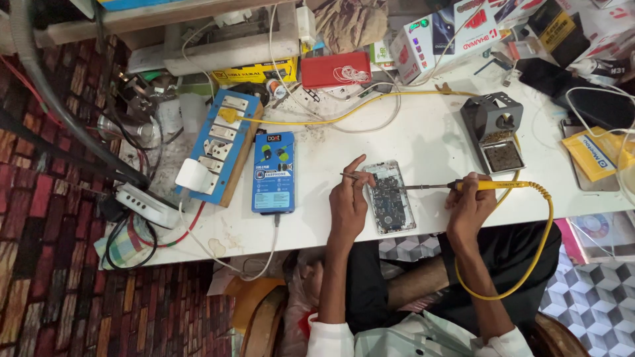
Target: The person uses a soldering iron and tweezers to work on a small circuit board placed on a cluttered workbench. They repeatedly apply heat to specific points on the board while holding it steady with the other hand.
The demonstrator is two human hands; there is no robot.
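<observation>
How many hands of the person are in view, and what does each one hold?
2. The left hand holds tweezers over the opened phone; the right hand holds a yellow soldering iron at its right.

A single head-worn camera looks steeply down from above the seated person, fairly near. The white tabletop (423,139) fills the middle and upper frame; patterned floor shows at left; the person's lap lies bottom centre.

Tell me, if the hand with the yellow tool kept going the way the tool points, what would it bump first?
Probably the opened phone: the right hand aims the soldering iron leftward, its tip already over the phone's circuit board. Beyond sits the left hand.
</observation>
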